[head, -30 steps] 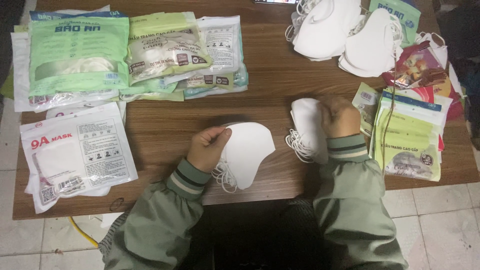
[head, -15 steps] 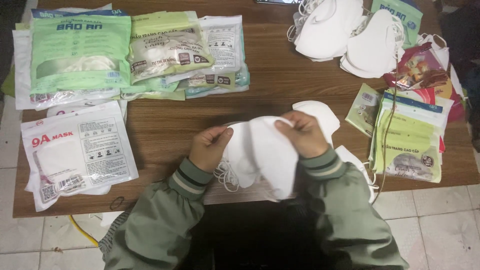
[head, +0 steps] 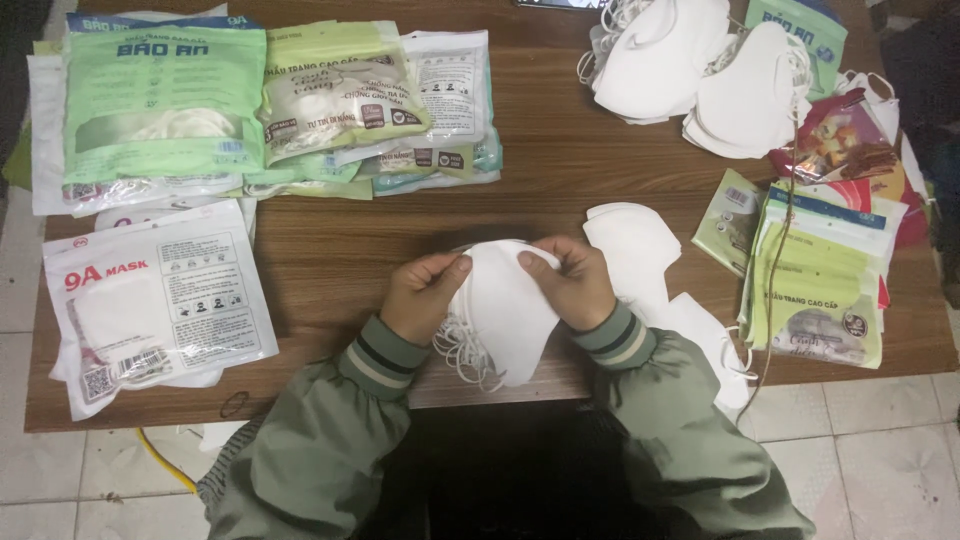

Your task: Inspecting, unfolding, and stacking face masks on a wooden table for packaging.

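Note:
My left hand [head: 422, 296] and my right hand [head: 568, 284] both grip a stack of white folded face masks [head: 505, 310] above the near edge of the brown wooden table [head: 340, 270]. The thumbs pinch the stack's upper edge from either side. White ear loops [head: 462, 352] dangle from the stack's lower left. More loose white masks [head: 635, 250] lie flat on the table just to the right of my right hand, some reaching past the table's edge. Green sleeves with striped cuffs cover both wrists.
Sealed mask packets lie at the left: a white one [head: 150, 300] and green ones [head: 165, 105]. More packets [head: 400, 90] sit at the back middle. A heap of loose white masks [head: 700, 70] lies at the back right. Green packets [head: 815, 290] are stacked at the right edge. Tiled floor lies below.
A second ago my right hand rested on masks lying to the right while the left held one. It carried masks over, and both hands now hold one joined stack at the middle.

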